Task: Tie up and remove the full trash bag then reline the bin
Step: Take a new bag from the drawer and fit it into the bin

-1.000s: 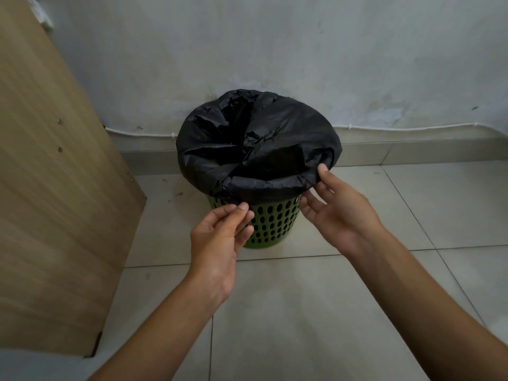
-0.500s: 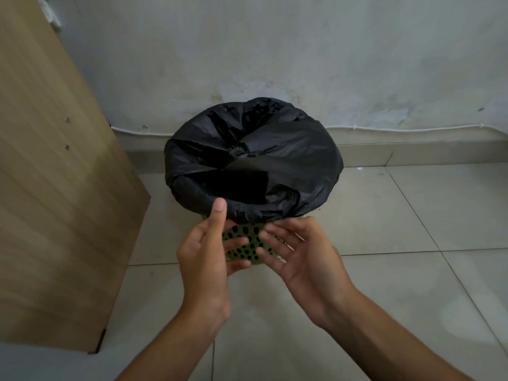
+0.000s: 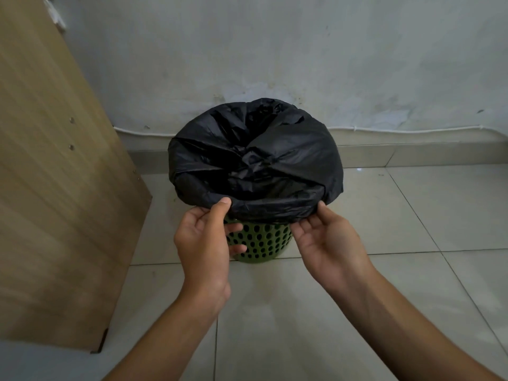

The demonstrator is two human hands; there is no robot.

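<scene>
Black plastic trash bag (image 3: 255, 160): folded over the rim of the green perforated bin (image 3: 259, 242), its hem draped down the outside, its mouth crumpled inward at the centre. Not yet tied, not yet lifted.

Bin: stands on the tiled floor (image 3: 302, 312), against the grey wall (image 3: 275, 50) behind it, a wooden cabinet panel (image 3: 55, 188) to its left.

My left hand (image 3: 204, 243): at the near-left edge of the bin, thumb pressed on top of the bag's folded hem, fingers curled beneath it, a light pinch on the plastic.

My right hand (image 3: 327, 240): at the near-right edge of the bin, fingers half open, thumb tip and fingertips touching the lower hem; whether it truly grips the plastic I cannot tell.

Step in hand, by my reckoning: freeing the bag's overhang from the rim, the opening stage of the job.

Next move calls for: peeling the hem upward all round the bin, gathering it toward the centre, keeping the thin plastic from tearing on the rim.
</scene>
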